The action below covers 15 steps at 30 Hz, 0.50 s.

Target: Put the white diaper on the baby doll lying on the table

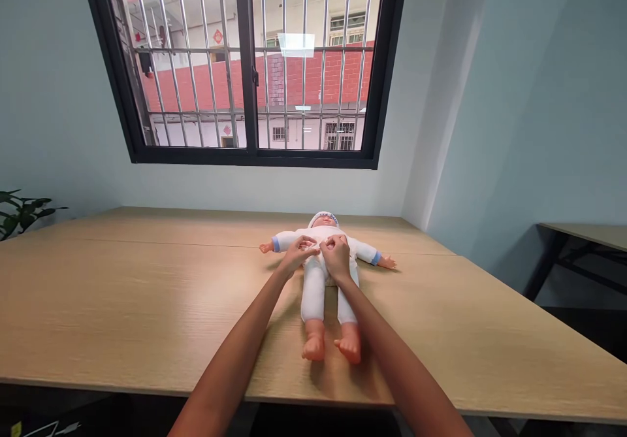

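Observation:
A baby doll [313,293] lies on its back on the wooden table, its head toward the window and its bare feet toward me. It wears white clothes with blue cuffs and a white cap, and its arms are spread out. Over the doll's belly, my left hand [298,254] has its fingers closed at the front of the white top. Beside it, my right hand [336,255] is pinched on the same top, close to my left fingertips. Any fastener between the fingers is too small to make out.
The wide wooden table [147,306] reaches to the wall below a barred window [249,156]. A green plant [24,213] is at the far left. Another table [588,231] stands at the right. Cables [53,429] show at the lower left.

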Motion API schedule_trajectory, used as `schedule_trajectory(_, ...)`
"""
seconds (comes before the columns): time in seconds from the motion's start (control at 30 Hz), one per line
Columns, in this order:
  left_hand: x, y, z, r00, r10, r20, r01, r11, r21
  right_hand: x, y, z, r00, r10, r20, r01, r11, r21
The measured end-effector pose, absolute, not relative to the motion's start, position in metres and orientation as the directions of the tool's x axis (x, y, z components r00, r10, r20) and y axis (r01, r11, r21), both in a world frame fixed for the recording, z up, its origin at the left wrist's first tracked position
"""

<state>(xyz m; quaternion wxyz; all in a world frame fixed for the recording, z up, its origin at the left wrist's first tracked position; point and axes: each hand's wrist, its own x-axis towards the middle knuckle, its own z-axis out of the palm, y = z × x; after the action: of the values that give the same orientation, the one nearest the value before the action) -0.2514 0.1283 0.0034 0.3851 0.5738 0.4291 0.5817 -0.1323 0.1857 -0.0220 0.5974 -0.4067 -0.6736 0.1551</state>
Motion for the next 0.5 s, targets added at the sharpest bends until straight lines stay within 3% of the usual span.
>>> schedule_trajectory(0.5,-0.2537,0.1383,-0.0029,-0.006,0.936,0.353,0.053,-0.352,0.935,-0.1294,0.1832,-0.0214,0.021,0.739,0.673,0.327,0.631,-0.703)
